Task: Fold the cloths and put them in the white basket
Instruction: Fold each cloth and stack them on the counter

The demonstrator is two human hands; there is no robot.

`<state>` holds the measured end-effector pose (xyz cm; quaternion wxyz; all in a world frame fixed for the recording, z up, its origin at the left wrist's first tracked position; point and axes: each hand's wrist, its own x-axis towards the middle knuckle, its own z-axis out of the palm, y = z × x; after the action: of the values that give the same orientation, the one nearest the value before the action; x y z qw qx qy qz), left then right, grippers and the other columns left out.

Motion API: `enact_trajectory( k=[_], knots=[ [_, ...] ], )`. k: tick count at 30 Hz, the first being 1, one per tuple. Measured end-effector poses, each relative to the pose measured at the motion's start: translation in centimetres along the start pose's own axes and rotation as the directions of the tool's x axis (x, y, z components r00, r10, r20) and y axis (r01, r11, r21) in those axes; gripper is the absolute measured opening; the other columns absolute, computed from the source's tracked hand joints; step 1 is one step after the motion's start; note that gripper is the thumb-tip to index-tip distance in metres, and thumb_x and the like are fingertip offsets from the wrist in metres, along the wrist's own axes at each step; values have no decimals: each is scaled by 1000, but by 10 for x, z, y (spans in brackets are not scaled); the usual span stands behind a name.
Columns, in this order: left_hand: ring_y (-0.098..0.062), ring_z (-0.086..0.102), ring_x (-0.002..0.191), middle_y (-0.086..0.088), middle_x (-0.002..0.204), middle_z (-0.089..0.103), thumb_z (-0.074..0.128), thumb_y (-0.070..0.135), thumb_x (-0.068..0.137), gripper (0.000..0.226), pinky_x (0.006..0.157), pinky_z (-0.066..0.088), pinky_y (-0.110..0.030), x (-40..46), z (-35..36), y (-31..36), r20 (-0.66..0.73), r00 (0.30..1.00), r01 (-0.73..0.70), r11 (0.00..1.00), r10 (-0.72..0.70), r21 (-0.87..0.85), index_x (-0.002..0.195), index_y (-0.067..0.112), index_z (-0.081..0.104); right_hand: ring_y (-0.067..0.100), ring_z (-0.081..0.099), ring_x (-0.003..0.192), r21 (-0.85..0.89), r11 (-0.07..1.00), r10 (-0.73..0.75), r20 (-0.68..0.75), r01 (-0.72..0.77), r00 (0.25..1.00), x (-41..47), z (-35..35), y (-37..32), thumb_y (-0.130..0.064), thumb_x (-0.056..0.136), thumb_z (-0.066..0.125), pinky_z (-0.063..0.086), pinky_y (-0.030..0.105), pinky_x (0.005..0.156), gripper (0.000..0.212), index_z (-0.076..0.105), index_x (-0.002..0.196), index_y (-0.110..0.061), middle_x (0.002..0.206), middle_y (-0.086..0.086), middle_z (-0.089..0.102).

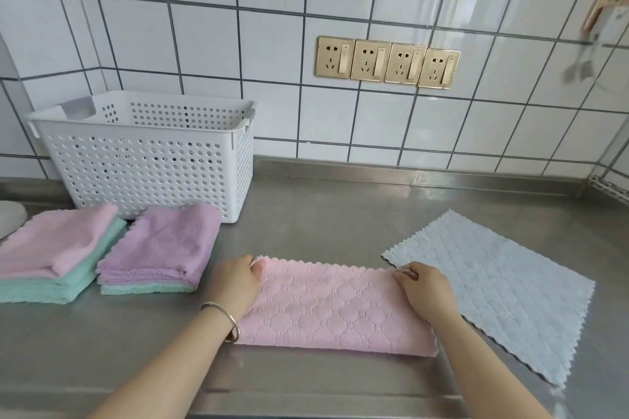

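Pink cloth [332,306] folded to a long strip, lying near front edge of steel countertop [323,214], mid-width. Left hand [238,281] pinching strip's far-left corner, bangle [223,320] on wrist. Right hand [423,286] pinching far-right corner. Grey-blue cloth [493,286] spread flat just right of strip, under right hand's edge. White perforated basket [149,160] at back-left by tiled wall [340,119]. In front of it, two folded stacks: pink-on-green stack [54,255] at left edge, purple stack [160,248] w/ green cloth at bottom beside it. Four gold sockets [386,61] on wall.
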<state>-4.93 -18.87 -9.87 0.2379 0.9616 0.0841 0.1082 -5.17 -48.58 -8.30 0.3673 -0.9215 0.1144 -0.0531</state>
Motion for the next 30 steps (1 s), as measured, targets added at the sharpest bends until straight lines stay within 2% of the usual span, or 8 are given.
enact_trajectory(
  k=[2,5,8,11,15,20,25,30],
  knots=[
    [-40,60,93,-24,96,68,43,31,95,43,74,43,-39,-1,2,2,-19,999,-24,998,25,51,57,16,33,21,55,85,-8,1000,27,-14,-27,1000,2,4,-1,-23,90,55,39,26,69,17,70,90,-15,93,5,70],
    [-39,60,96,-23,99,68,45,31,94,30,72,44,-39,-1,0,4,-25,999,-43,992,46,121,71,12,43,24,59,89,-46,996,73,-20,-74,997,4,8,-5,-27,87,57,42,28,68,11,64,84,-20,92,3,69],
    [-35,60,98,-15,104,65,54,29,89,21,70,46,-37,-6,-3,10,-32,999,-32,984,38,177,94,9,55,21,55,86,-30,994,108,-44,-110,993,2,6,-7,-29,87,55,40,28,69,24,59,108,-17,103,4,66],
    [-33,62,92,-9,99,63,71,24,72,31,67,51,-37,-14,-3,21,-106,975,-173,964,198,203,99,13,61,24,57,95,-20,994,107,-144,-111,984,-10,-3,-1,-36,89,53,45,33,77,41,50,123,-13,108,5,63],
    [-18,30,140,5,147,39,42,39,92,48,111,30,-35,-28,2,59,190,908,-399,909,373,122,138,26,39,28,52,109,-117,971,190,-168,-210,967,-33,-10,9,-44,88,48,42,36,86,46,53,119,-10,117,8,56],
    [-14,-9,147,12,159,0,25,59,93,62,118,-5,-48,-48,20,90,576,718,-549,827,392,121,148,34,13,28,54,92,-274,930,244,-38,-245,969,-58,-1,19,-55,76,45,45,35,80,40,51,71,-16,96,10,60],
    [-19,-18,146,6,159,-15,20,69,87,67,117,-7,-51,-51,37,82,550,739,-575,790,390,212,146,43,1,26,45,117,-395,892,232,-19,-220,973,-70,0,12,-55,82,43,40,33,91,58,57,116,-10,122,6,54],
    [-27,-17,146,0,159,-14,21,74,82,70,117,-6,-51,-51,40,84,546,769,-514,830,333,218,144,47,2,25,56,91,-261,933,231,-92,-247,969,-79,4,5,-40,79,49,47,33,80,30,58,82,-12,100,6,62]
  ],
)
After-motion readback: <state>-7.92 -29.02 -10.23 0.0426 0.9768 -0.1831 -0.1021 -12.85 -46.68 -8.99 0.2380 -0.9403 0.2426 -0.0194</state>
